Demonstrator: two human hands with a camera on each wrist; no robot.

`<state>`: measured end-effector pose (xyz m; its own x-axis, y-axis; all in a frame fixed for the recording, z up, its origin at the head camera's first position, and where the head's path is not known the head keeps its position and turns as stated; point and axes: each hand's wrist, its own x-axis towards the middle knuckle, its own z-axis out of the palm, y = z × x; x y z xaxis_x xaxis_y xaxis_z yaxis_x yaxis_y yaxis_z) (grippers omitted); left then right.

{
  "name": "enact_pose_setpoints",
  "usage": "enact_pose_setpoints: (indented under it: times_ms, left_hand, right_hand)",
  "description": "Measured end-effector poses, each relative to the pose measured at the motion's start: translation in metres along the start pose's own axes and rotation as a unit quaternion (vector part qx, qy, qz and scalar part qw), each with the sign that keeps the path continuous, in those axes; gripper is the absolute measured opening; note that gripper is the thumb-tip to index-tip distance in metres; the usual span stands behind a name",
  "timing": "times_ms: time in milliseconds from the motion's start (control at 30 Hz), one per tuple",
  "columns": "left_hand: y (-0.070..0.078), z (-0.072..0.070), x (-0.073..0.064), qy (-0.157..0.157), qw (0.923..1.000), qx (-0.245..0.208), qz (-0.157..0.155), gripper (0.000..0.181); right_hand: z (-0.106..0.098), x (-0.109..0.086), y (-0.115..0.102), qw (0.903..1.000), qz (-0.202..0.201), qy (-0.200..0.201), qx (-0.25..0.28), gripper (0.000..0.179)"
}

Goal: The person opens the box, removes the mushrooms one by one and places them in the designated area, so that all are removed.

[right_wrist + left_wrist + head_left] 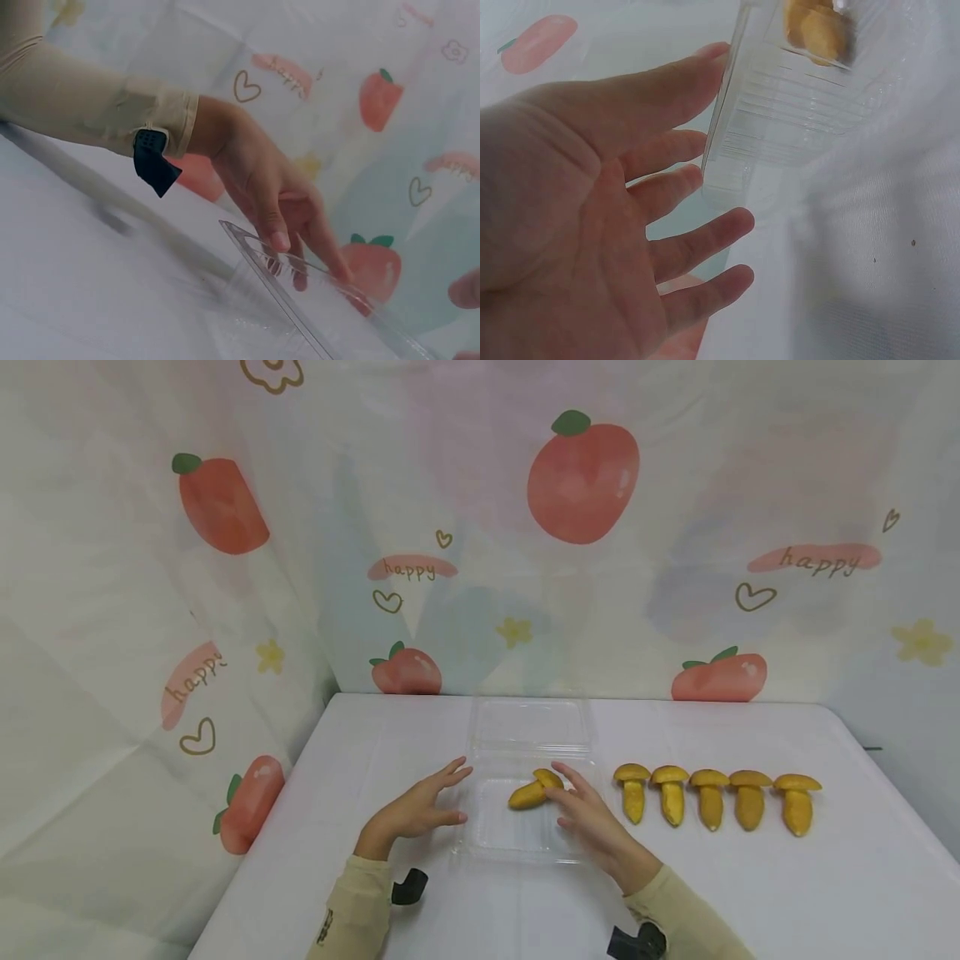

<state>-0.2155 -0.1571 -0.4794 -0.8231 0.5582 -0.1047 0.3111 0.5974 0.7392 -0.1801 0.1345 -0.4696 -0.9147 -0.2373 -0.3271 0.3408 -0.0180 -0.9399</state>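
In the head view a clear plastic clamshell box [491, 852] stands with its lid folded back, one yellow-brown mushroom [527, 796] lying tilted inside. My right hand [596, 827] reaches over the box's right side with fingers spread. One finger overlaps the mushroom's cap; whether it touches is unclear. Beside the left rim is my left hand [412, 810], fingers apart and holding nothing. The left wrist view shows the left hand's thumb [682, 82] at the box wall [780, 112], contact uncertain. Only fingertips [466, 291] of the right hand enter the right wrist view.
Several similar mushrooms [709, 797] stand in a row right of the box, caps away from me. The box's transparent lid [531, 724] lies toward the back of the white table [390, 727]. A patterned cloth [480, 485] hangs behind and on the left.
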Motion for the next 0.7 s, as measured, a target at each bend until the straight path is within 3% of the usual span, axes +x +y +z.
enact_pose_setpoints:
  times_ms: [233, 700]
  left_hand:
    - [0.002, 0.000, 0.000, -0.002, 1.0000, -0.001, -0.003, 0.075]
    - [0.002, -0.001, 0.000, -0.003, 1.0000, -0.006, -0.004, 0.074]
  right_hand:
    - [0.003, 0.007, 0.000, 0.9988, 0.039, -0.004, -0.029, 0.062]
    - [0.006, 0.016, 0.004, 0.9935, 0.040, -0.007, -0.107, 0.057]
